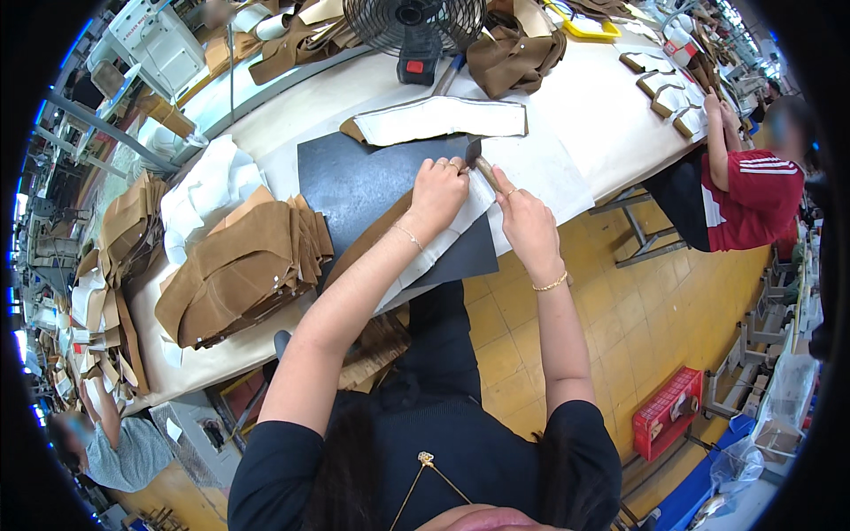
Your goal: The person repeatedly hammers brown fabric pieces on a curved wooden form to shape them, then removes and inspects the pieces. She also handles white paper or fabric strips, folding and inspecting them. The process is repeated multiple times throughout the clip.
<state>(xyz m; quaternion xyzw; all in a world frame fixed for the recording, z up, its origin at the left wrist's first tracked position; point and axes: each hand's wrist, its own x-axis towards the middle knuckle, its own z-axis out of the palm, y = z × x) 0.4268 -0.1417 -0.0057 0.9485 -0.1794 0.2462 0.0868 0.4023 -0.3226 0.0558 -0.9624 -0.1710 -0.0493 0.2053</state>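
Note:
My right hand (529, 228) grips the wooden handle of a hammer (486, 173). Its dark head is just beyond my left fingertips, over the far end of a long brown leather piece (379, 232) with a white backing strip (459, 228). The fingers of my left hand (438, 196) are closed on that end, pressing it over a dark flat board (354, 168). How the fingertips hold the edge is partly hidden. Beyond the board rests another brown piece with white backing (443, 120).
Stacked brown leather pieces (243, 265) stand left of the board, beside white sheets (208, 190). A black fan (416, 66) and brown pieces (516, 57) are at the back. One co-worker in red (753, 190) sits right, another (133, 456) lower left. A red crate (666, 413) is on the floor.

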